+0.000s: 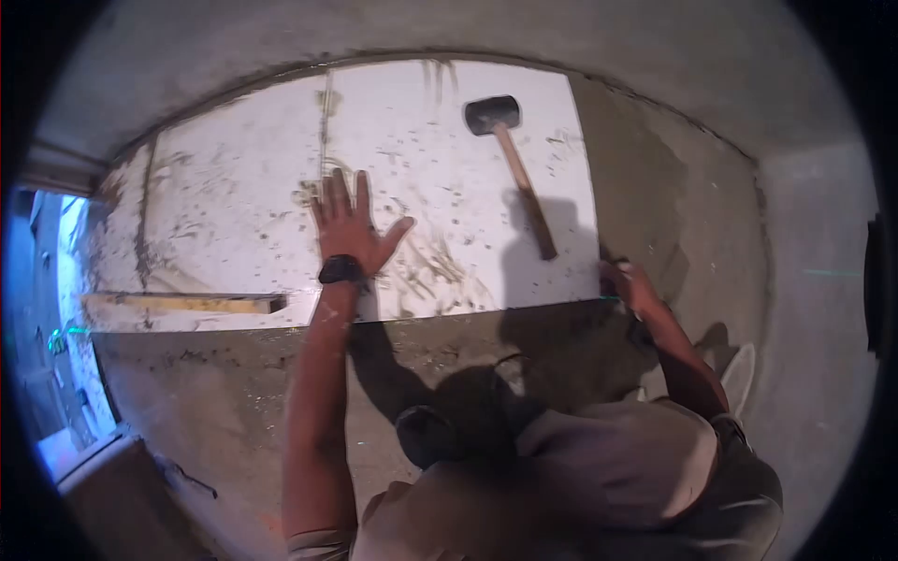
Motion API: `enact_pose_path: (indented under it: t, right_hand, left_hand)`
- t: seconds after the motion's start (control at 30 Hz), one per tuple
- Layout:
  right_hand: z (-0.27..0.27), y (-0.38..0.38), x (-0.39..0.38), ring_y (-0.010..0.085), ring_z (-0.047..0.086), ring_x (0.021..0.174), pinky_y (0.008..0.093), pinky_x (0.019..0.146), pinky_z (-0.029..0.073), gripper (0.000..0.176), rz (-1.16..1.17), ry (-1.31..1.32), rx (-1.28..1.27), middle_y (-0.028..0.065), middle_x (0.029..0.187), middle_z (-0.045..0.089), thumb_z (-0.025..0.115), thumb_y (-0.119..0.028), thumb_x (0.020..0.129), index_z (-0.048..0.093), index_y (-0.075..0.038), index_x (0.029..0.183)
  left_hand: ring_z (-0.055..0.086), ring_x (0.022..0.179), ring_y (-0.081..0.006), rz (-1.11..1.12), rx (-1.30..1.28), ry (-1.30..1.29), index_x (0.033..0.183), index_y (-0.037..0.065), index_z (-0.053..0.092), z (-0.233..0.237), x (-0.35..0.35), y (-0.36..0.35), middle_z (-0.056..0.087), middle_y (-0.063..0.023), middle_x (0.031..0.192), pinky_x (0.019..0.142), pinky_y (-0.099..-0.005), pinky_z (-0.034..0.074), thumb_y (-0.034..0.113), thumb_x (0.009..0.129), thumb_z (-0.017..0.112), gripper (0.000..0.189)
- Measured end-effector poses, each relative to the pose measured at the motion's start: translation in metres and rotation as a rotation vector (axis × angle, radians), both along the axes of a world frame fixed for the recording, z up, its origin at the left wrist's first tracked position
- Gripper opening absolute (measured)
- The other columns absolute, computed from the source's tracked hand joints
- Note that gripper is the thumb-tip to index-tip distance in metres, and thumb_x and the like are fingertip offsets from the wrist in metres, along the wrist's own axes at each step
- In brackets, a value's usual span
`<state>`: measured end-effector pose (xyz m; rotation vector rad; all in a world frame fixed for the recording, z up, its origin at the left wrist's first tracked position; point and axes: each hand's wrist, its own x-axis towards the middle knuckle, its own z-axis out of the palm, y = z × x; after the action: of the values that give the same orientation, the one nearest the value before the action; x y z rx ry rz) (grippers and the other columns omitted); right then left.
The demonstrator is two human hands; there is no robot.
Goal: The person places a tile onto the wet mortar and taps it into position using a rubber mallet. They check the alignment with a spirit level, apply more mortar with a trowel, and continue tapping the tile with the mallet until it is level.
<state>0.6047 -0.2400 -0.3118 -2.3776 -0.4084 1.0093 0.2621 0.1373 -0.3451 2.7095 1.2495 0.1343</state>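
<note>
My left hand (353, 227) lies flat with its fingers spread on the white, mortar-smeared tiles (253, 206), close to a joint between two of them. A dark band is round that wrist. At the right front corner of the tiles is my right hand (629, 283), its fingers bent at the edge; whether they hold anything is too small to tell. A mallet (520, 182) with a black head and a wooden handle lies on the tiles between my hands, nearer the right one. Neither hand touches it.
A yellowish level or bar (187, 302) lies along the front left edge of the tiles. Grey wet mortar (631, 173) borders them on the right. Walls rise behind and at the right. A bright opening (70, 309) is at the left. My knees are at the bottom.
</note>
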Motion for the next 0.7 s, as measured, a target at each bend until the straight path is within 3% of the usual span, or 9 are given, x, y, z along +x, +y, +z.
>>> enact_pose_path:
  t: [0.1,0.2,0.53,0.6,0.7]
  right_hand:
    - [0.025,0.015,-0.012,0.0153,0.066,0.071,0.0306,0.063,0.049,0.052,-0.050,0.113,0.011,0.0066,0.080,0.071,0.069,-0.049,0.094,0.073,0.003,0.089]
    - [0.030,0.020,-0.012,0.0144,0.069,0.072,0.0296,0.067,0.054,0.040,-0.062,0.147,-0.010,0.0063,0.082,0.072,0.069,-0.037,0.098,0.074,0.001,0.088]
    - [0.022,0.012,-0.005,0.0145,0.069,0.071,0.0288,0.065,0.054,0.039,-0.016,0.132,-0.013,0.0057,0.082,0.072,0.069,-0.038,0.098,0.073,0.000,0.089]
    - [0.020,0.010,-0.009,0.0117,0.061,0.066,0.0308,0.059,0.048,0.045,0.008,0.072,0.054,0.0034,0.077,0.070,0.068,-0.044,0.097,0.074,0.000,0.088]
    - [0.010,0.003,-0.001,0.0116,0.062,0.065,0.0299,0.057,0.048,0.044,-0.009,0.096,0.053,0.0047,0.079,0.071,0.066,-0.043,0.098,0.074,0.000,0.090]
  left_hand:
    - [0.002,0.157,-0.0411,-0.003,-0.035,0.035,0.165,0.011,0.013,0.008,0.001,0.000,0.008,-0.0283,0.168,0.126,-0.0561,-0.001,0.086,0.084,0.046,0.115]
    - [0.001,0.157,-0.0409,-0.001,-0.056,0.060,0.165,0.011,0.012,0.010,0.002,0.000,0.008,-0.0281,0.168,0.126,-0.0561,-0.002,0.087,0.084,0.044,0.115]
    - [-0.001,0.157,-0.0406,0.005,-0.065,0.053,0.165,0.011,0.010,0.010,0.002,0.000,0.006,-0.0278,0.168,0.124,-0.0590,-0.004,0.089,0.082,0.044,0.119]
    - [-0.001,0.157,-0.0406,0.002,-0.090,0.055,0.165,0.011,0.012,0.011,0.001,0.001,0.005,-0.0273,0.168,0.124,-0.0591,-0.004,0.090,0.080,0.045,0.120]
    - [0.001,0.157,-0.0403,0.017,-0.104,0.032,0.164,0.010,0.015,0.015,0.000,0.000,0.009,-0.0280,0.168,0.124,-0.0606,-0.004,0.089,0.080,0.046,0.120]
